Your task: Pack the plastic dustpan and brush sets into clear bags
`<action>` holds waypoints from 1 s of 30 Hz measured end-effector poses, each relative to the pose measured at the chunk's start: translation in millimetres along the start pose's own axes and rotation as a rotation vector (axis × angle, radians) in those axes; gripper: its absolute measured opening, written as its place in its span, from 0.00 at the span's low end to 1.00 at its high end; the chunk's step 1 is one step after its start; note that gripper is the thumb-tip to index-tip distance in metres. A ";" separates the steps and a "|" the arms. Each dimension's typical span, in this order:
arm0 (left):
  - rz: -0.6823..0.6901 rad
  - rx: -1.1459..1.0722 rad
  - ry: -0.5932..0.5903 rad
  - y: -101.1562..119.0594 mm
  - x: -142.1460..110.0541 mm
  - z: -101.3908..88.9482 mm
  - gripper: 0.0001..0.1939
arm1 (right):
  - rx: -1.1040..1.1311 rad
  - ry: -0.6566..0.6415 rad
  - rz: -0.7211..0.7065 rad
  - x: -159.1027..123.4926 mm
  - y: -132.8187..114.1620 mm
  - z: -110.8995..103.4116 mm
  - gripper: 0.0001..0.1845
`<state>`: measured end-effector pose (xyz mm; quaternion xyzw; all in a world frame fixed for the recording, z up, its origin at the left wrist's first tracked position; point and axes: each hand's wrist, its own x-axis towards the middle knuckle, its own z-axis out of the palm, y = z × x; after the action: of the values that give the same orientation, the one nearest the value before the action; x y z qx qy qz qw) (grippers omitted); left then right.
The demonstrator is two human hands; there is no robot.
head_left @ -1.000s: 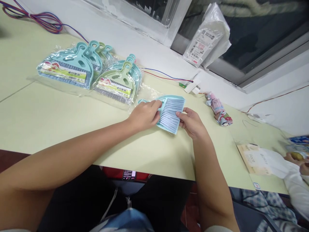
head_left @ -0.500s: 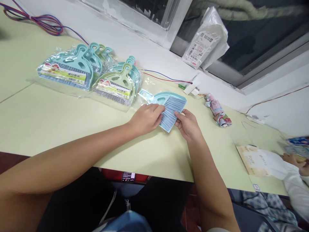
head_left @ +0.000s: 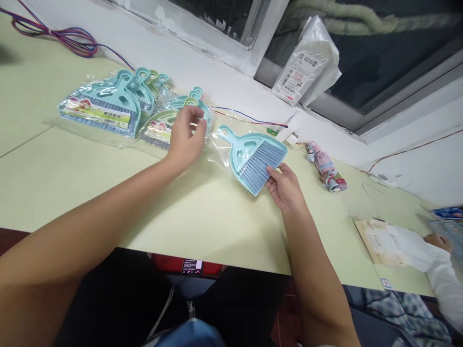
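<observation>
A light blue dustpan and brush set [head_left: 258, 159] with grey-blue bristles is tilted over the table, its handle pointing to the upper left. My right hand [head_left: 285, 190] grips its lower right edge, thumb on the bristle side. Clear plastic film shows around its handle end. My left hand [head_left: 188, 135] is apart from it, in front of a green dustpan set [head_left: 159, 126] in clear wrap, fingers loosely curled with a gap to the thumb and nothing visible between them. Whether it touches that set I cannot tell. Farther left are wrapped blue dustpan sets [head_left: 103, 111] with printed labels.
Coiled red and blue wires [head_left: 74, 41] lie along the wall. A white plastic-wrapped package [head_left: 300, 67] leans by the window. A folded patterned cloth bundle [head_left: 325, 166] lies to the right. Beyond it, a co-worker's sleeve [head_left: 441, 277] rests near a beige package [head_left: 378, 243].
My left hand has left the blue dustpan set and moved up and left to the green one. The blue set, still in my right hand, now shows its whole handle.
</observation>
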<state>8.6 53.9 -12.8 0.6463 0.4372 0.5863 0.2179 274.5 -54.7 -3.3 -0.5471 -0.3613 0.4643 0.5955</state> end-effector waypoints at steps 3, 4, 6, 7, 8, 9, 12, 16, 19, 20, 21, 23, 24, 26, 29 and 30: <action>-0.188 -0.163 -0.155 -17.3 11.5 1.5 0.14 | -0.022 -0.040 -0.024 -1.4 -3.1 -1.7 0.25; -0.246 -0.215 -0.215 -19.7 12.1 2.4 0.14 | -0.039 -0.054 -0.035 -2.1 -3.8 -1.9 0.25; -0.333 -0.288 -0.313 -20.7 10.4 4.2 0.16 | -0.075 -0.083 -0.053 -3.4 -4.6 -1.7 0.26; -0.356 -0.310 -0.344 -20.2 8.8 4.8 0.17 | -0.089 -0.094 -0.059 -4.0 -4.6 -1.3 0.27; -0.367 -0.327 -0.371 -19.7 7.1 5.2 0.18 | -0.098 -0.105 -0.062 -4.5 -4.4 -0.8 0.27; -0.373 -0.344 -0.388 -19.3 5.3 5.7 0.19 | -0.105 -0.116 -0.063 -4.8 -3.9 -0.3 0.28; -0.388 -0.409 -0.385 -19.6 0.1 7.9 0.19 | -0.125 -0.137 -0.064 -4.8 -1.7 0.5 0.28; -0.419 -0.490 -0.347 -16.6 -6.9 13.5 0.14 | -0.120 -0.138 -0.063 -3.6 0.6 0.0 0.26; -0.441 -0.530 -0.335 -11.3 -10.5 15.8 0.12 | -0.087 -0.143 -0.055 -3.1 0.8 -1.2 0.26; -0.440 -0.534 -0.334 -10.1 -10.9 15.8 0.12 | -0.075 -0.141 -0.051 -3.0 0.7 -1.7 0.25; -0.437 -0.530 -0.331 -9.7 -10.9 15.6 0.12 | -0.063 -0.136 -0.047 -2.8 0.7 -2.2 0.25; -0.426 -0.496 -0.324 -11.0 -10.0 14.9 0.12 | -0.038 -0.117 -0.037 -2.1 1.1 -3.1 0.25; -0.414 -0.469 -0.320 -12.5 -9.2 14.5 0.12 | -0.024 -0.107 -0.032 -1.5 1.4 -3.4 0.24; -0.388 -0.427 -0.314 -15.6 -7.5 14.3 0.12 | 0.001 -0.089 -0.025 -0.4 2.3 -3.7 0.24; -0.388 -0.458 -0.303 -16.9 -5.8 15.1 0.13 | 0.025 -0.081 -0.037 1.0 3.0 -3.8 0.21; -0.405 -0.484 -0.295 -16.2 -5.5 15.5 0.13 | 0.024 -0.085 -0.047 1.2 2.8 -4.0 0.19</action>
<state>18.6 61.4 -32.1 0.5538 0.3688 0.5180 0.5375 278.1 -54.9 -6.7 -0.5110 -0.3935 0.4773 0.5968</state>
